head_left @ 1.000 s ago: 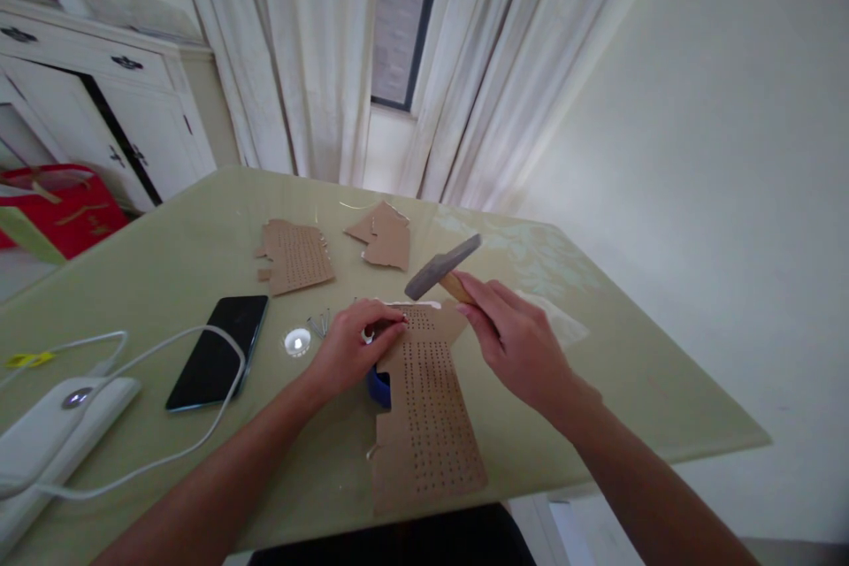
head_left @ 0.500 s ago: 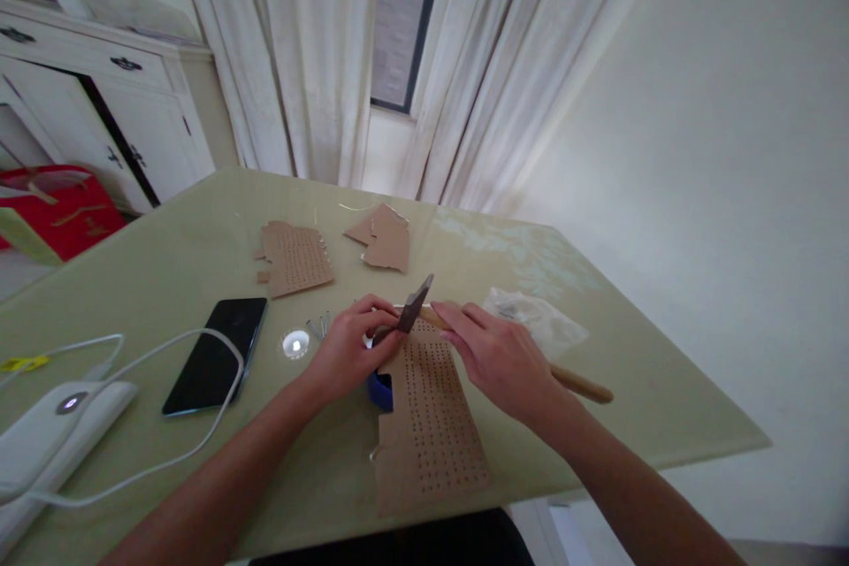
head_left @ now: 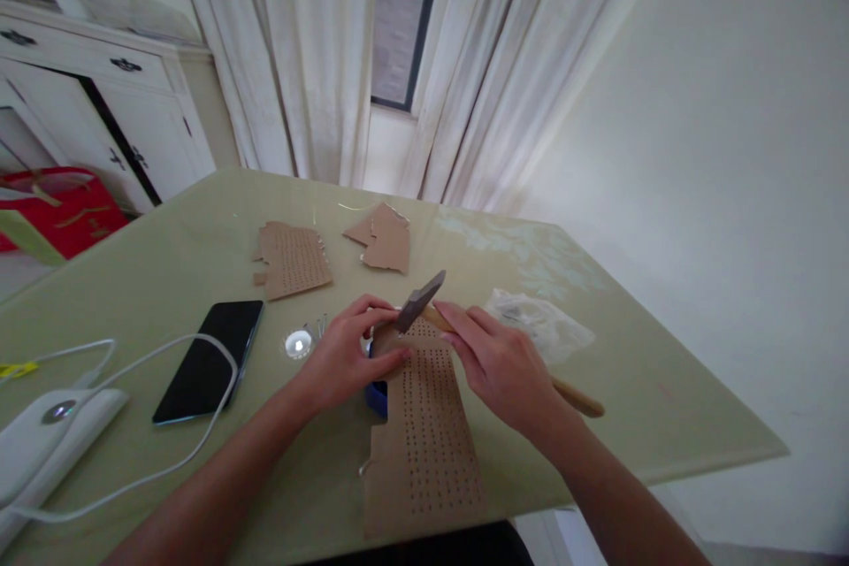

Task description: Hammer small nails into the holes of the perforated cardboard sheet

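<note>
A long strip of brown cardboard [head_left: 424, 433] full of small punched holes lies at the near edge of the table, over a blue round object [head_left: 377, 396]. My left hand [head_left: 345, 358] rests on the strip's far left end, fingers pinched there; what they pinch is too small to tell. My right hand [head_left: 500, 363] grips the wooden handle of a hammer [head_left: 419, 301]. The dark metal head is just above the strip's far end, close to my left fingertips. The handle's end sticks out to the right behind my wrist.
On the green table [head_left: 165, 256] lie two more cardboard pieces [head_left: 292, 256] [head_left: 386, 237], a black phone [head_left: 209, 358], a white charger [head_left: 40, 442] with cable, a small shiny round thing [head_left: 298, 342], a few nails [head_left: 317, 327] and a clear plastic bag [head_left: 540, 323]. Curtains and a white cabinet stand behind.
The hammer came down from a raised position to the far end of the strip, then lifted slightly. My left hand stayed on the strip. The view shifted a little.
</note>
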The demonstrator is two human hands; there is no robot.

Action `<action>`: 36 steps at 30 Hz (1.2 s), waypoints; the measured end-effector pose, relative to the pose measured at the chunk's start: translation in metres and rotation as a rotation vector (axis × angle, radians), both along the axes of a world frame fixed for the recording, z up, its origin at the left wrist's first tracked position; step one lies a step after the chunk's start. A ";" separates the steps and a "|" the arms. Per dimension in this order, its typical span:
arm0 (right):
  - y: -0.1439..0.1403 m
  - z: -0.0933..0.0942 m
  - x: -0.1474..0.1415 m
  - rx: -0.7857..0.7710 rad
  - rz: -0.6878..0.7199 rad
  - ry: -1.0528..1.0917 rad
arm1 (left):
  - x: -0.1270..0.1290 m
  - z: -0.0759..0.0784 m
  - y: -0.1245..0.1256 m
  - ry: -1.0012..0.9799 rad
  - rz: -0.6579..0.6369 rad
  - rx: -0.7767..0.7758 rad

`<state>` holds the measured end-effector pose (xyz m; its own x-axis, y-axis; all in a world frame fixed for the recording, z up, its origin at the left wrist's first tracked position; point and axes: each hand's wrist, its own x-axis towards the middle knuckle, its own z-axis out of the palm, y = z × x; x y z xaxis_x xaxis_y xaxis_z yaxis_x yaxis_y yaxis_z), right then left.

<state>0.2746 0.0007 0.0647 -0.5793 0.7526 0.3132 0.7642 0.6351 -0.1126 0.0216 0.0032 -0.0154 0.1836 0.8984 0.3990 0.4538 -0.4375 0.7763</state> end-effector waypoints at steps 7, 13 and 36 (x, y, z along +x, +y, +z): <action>0.008 0.002 0.002 -0.066 0.092 0.025 | 0.000 0.002 -0.001 -0.019 0.024 0.001; 0.039 -0.022 0.005 0.288 -0.009 0.512 | -0.011 0.005 0.004 -0.119 0.135 -0.027; 0.043 -0.036 0.016 0.239 -0.192 1.415 | -0.038 -0.026 0.019 0.597 0.350 -0.118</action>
